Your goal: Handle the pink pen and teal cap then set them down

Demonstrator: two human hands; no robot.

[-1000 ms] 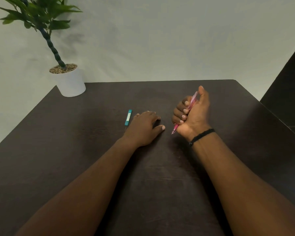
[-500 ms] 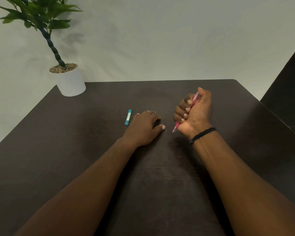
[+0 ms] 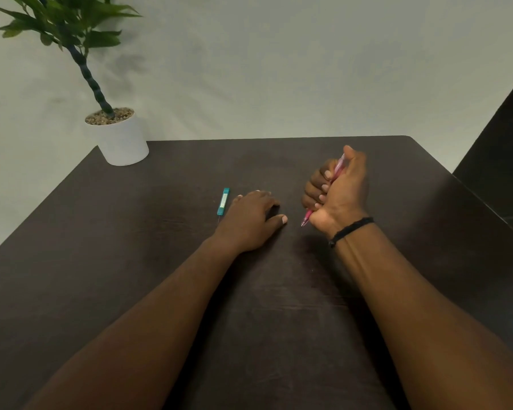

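Note:
My right hand is closed in a fist around the pink pen, held a little above the dark table. The pen's tip pokes out below the fist toward the table, and its top end shows beside my raised thumb. The teal cap lies flat on the table, just left of my left hand. That hand rests palm down on the table with fingers slightly spread, holding nothing and not touching the cap.
A white pot with a green plant stands at the table's far left corner. A dark panel rises at the right beyond the table's edge. A pale wall lies behind.
My right thumb bent down onto the pen's top, then lifted again. The left hand and the teal cap have stayed put.

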